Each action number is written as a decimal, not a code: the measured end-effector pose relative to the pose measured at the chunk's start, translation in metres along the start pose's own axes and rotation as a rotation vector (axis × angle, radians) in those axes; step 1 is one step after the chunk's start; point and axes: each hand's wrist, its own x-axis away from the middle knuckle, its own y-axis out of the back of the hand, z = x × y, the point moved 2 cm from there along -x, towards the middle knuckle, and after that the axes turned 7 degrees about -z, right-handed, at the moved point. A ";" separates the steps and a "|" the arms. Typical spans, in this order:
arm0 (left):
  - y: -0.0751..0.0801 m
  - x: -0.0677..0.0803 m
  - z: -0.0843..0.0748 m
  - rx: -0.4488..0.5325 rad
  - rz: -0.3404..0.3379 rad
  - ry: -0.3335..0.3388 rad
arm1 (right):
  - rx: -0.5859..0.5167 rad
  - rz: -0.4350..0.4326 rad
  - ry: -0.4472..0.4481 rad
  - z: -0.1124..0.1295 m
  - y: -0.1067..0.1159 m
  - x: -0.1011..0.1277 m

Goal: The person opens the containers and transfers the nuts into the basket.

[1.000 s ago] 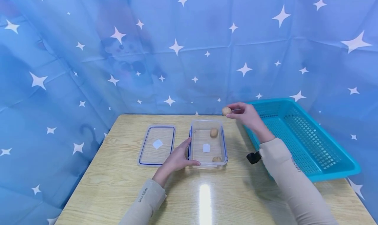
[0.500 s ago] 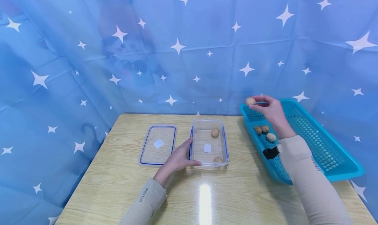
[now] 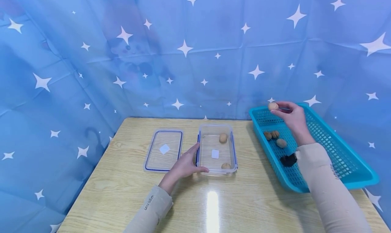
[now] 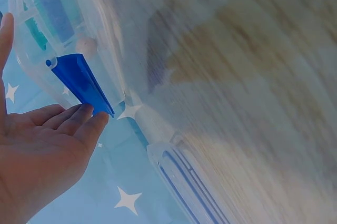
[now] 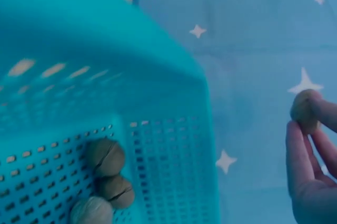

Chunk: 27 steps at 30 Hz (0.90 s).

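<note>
My right hand (image 3: 294,119) pinches a pale walnut (image 3: 273,106) between thumb and fingertips, above the far end of the turquoise basket (image 3: 276,173). Inside the basket lie two brown walnuts (image 5: 107,156) with dark split seams, and a paler one (image 5: 92,211) beside them. With fingers stretched out, my left hand (image 3: 185,163) rests against the left side and near corner of a clear plastic container (image 3: 208,126). Its fingertips meet the container's blue latch (image 4: 79,83) in the left wrist view. Two walnuts sit apart in the container, one far back (image 3: 223,138), one near the front (image 3: 226,166).
A clear lid (image 3: 159,143) with a blue seal lies flat left of the container. Both container and lid carry a small white label. A blue starry curtain (image 3: 183,73) hangs behind the wooden table (image 3: 122,192). Table space shows between container and basket.
My right hand has moved right with the walnut, from beside the container to above the basket, bringing the basket's walnuts into sight. The left hand stays at the container.
</note>
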 end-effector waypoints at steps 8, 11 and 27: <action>0.000 0.000 0.001 0.009 0.002 -0.002 | 0.036 -0.029 -0.036 -0.024 0.004 -0.005; 0.000 0.000 0.000 0.014 0.000 -0.004 | 0.047 -0.031 -0.046 -0.032 0.005 -0.006; 0.000 0.000 0.000 0.017 0.007 0.000 | 0.079 -0.008 -0.128 -0.083 0.009 -0.009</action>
